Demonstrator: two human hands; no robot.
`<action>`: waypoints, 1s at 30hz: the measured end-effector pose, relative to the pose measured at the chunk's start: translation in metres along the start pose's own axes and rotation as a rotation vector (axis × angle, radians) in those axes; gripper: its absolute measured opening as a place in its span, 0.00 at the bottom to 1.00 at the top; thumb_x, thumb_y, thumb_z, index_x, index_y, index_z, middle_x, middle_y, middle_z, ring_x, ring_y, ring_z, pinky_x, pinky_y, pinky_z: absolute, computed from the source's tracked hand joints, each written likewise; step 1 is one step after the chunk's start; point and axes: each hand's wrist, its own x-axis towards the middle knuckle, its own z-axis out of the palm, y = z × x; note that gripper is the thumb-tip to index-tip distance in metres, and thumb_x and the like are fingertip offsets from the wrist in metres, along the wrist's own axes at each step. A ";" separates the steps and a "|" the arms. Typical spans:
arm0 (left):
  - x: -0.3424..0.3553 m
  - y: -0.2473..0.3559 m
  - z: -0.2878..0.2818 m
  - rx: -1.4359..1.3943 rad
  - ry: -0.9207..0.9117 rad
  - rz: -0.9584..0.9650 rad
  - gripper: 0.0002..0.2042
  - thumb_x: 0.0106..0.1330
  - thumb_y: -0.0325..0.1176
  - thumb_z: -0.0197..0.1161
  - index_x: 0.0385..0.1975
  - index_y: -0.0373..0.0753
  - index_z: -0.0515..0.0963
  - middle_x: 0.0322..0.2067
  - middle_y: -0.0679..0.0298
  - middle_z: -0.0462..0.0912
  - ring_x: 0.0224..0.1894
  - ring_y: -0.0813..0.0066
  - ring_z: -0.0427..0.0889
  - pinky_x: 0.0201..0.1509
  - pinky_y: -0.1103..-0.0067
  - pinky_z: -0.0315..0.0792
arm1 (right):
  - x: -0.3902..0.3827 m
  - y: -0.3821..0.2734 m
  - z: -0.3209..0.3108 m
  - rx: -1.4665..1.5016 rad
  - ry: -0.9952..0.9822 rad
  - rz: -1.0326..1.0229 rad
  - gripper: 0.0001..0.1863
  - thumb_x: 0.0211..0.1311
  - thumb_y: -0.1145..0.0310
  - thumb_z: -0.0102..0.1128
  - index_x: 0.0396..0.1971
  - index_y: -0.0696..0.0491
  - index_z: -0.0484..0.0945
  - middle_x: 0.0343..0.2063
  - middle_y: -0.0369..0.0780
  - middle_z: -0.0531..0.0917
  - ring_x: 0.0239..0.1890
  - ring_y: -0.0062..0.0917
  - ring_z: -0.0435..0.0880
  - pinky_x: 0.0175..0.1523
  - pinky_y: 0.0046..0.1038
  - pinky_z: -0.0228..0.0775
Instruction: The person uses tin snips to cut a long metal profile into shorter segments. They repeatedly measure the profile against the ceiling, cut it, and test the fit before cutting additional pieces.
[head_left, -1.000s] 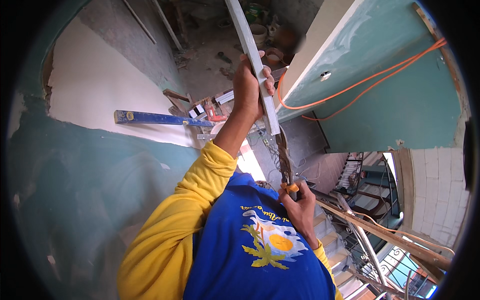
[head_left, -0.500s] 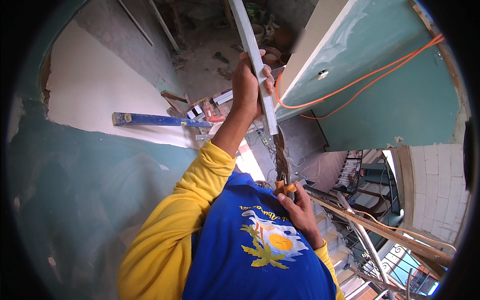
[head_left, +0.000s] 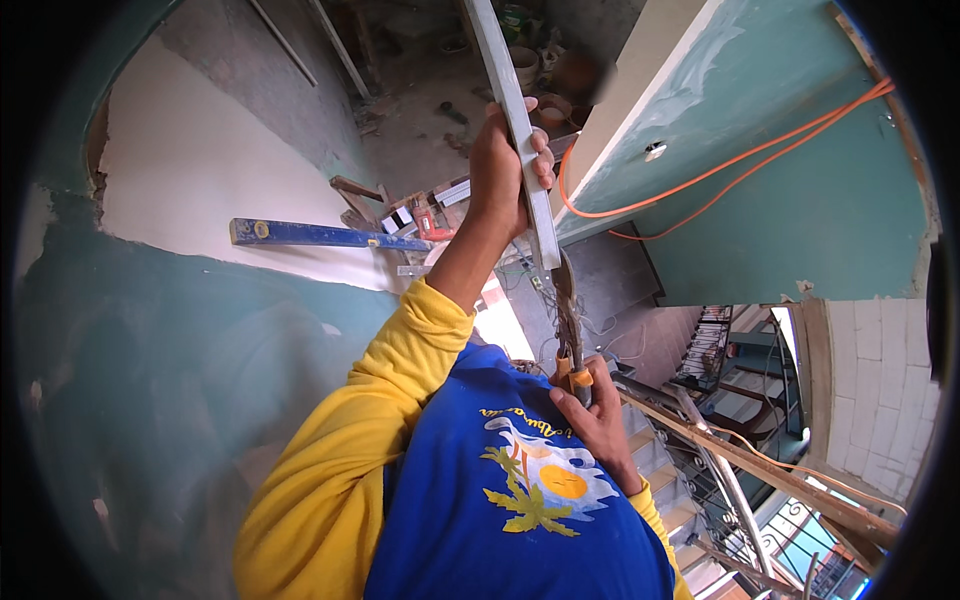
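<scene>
My left hand [head_left: 500, 175] is closed around a long pale grey metal channel [head_left: 522, 130], which runs up out of the top of the view. My right hand [head_left: 595, 415], low at the middle right against my blue shirt, is closed on the handles of dark metal snips [head_left: 567, 315] with orange grips. The snips' jaws are at the channel's lower end; whether they bite into it, I cannot tell.
A blue spirit level [head_left: 300, 233] and a red power tool [head_left: 428, 222] lie ahead at left. Orange cords [head_left: 700, 180] loop along the green wall at right. Buckets [head_left: 525, 65] sit in the far room. A stairway with railings [head_left: 740, 500] drops away at lower right.
My right hand has shifted slightly on the snips, and the angle of their orange handles has changed. My left hand keeps its grip on the channel; the whole view has moved only slightly.
</scene>
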 end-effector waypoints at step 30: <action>-0.006 0.000 -0.005 0.066 0.029 0.042 0.14 0.82 0.44 0.47 0.55 0.46 0.75 0.24 0.71 0.71 0.17 0.82 0.69 0.19 0.81 0.65 | 0.004 -0.015 0.002 -0.107 -0.013 0.108 0.18 0.67 0.69 0.64 0.55 0.57 0.78 0.34 0.38 0.83 0.39 0.21 0.79 0.50 0.29 0.74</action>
